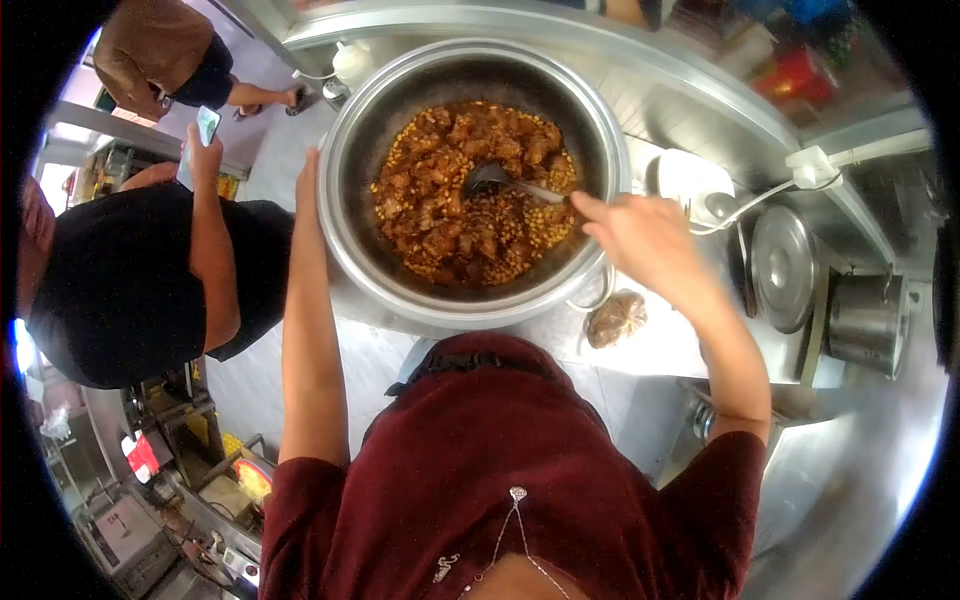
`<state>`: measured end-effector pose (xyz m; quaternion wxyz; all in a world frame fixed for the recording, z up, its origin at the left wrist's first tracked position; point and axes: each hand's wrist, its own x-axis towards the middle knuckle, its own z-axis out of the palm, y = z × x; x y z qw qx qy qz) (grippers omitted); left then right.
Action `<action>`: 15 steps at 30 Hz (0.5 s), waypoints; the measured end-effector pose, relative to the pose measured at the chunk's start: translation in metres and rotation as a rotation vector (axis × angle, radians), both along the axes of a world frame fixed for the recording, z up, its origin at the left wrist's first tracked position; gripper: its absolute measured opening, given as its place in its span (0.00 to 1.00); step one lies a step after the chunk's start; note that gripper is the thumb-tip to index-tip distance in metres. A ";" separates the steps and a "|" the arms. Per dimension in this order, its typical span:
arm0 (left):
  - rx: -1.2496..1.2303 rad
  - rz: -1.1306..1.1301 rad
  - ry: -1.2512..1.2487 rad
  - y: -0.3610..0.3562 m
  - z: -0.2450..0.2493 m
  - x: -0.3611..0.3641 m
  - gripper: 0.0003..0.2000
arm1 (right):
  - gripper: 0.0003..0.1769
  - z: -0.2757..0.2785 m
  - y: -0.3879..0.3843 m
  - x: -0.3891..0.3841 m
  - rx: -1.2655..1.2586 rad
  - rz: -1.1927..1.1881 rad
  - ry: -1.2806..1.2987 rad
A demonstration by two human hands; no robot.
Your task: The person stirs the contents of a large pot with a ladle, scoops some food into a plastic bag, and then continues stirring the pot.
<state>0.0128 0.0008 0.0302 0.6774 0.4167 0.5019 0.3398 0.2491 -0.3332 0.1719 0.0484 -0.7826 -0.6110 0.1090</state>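
Note:
A large round metal pot (352, 262) stands on the counter in front of me. In it is a dark brown stew of meat chunks and yellow beans or kernels (440, 235). My right hand (640, 235), over the pot's right rim, is closed around the handle of a ladle (535, 190). The ladle's dark bowl rests in the middle of the stew. Seen edge-on, my left hand (309, 190) lies against the outside of the pot's left wall with fingers stretched along it; part of them is hidden.
Right of the pot are a tied plastic bag of brown food (616, 320), a white container (695, 178), a round lid (783, 268) and a steel pot (865, 320). A white squeeze bottle (352, 64) stands behind. At left, a person in black (130, 280) holds a phone (207, 125).

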 end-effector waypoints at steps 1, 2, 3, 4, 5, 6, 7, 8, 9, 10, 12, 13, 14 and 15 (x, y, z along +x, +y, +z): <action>0.001 0.003 0.000 0.000 0.000 0.000 0.26 | 0.17 0.010 0.000 0.005 -0.017 -0.021 0.090; -0.003 0.003 0.003 0.000 -0.001 -0.001 0.26 | 0.16 0.023 -0.002 0.002 -0.011 -0.027 0.020; -0.004 0.003 0.002 -0.002 -0.002 0.000 0.26 | 0.17 0.022 0.003 -0.004 -0.088 -0.063 0.053; -0.007 0.003 0.001 -0.001 -0.002 -0.001 0.26 | 0.18 0.020 0.009 -0.013 -0.164 -0.101 0.085; -0.006 0.003 0.001 -0.002 -0.002 0.001 0.26 | 0.18 0.004 0.008 -0.015 -0.038 0.014 -0.037; -0.011 -0.002 0.001 -0.003 -0.003 0.002 0.26 | 0.18 -0.011 0.006 -0.017 0.095 0.113 -0.180; -0.011 -0.004 -0.001 -0.002 -0.003 0.003 0.26 | 0.18 -0.015 0.007 -0.014 0.055 0.077 -0.142; -0.014 -0.008 0.000 -0.003 -0.003 0.004 0.26 | 0.19 -0.017 0.012 -0.009 0.017 0.043 -0.103; -0.013 -0.011 0.000 -0.003 -0.003 0.004 0.27 | 0.19 -0.018 0.016 -0.006 -0.021 0.008 -0.062; -0.012 -0.012 0.001 -0.003 -0.002 0.004 0.27 | 0.20 -0.012 0.016 -0.001 -0.083 0.000 -0.032; -0.016 -0.009 -0.001 -0.003 -0.002 0.003 0.27 | 0.20 0.003 0.008 -0.005 -0.067 -0.023 -0.010; -0.019 -0.004 -0.001 -0.004 -0.003 0.002 0.27 | 0.19 0.007 0.006 -0.007 -0.063 -0.030 0.002; -0.021 -0.002 -0.001 -0.005 -0.003 0.001 0.27 | 0.18 0.001 0.008 -0.011 -0.049 0.005 -0.031; -0.022 -0.004 0.001 -0.005 -0.003 0.002 0.27 | 0.17 -0.009 0.013 -0.017 -0.030 0.034 -0.064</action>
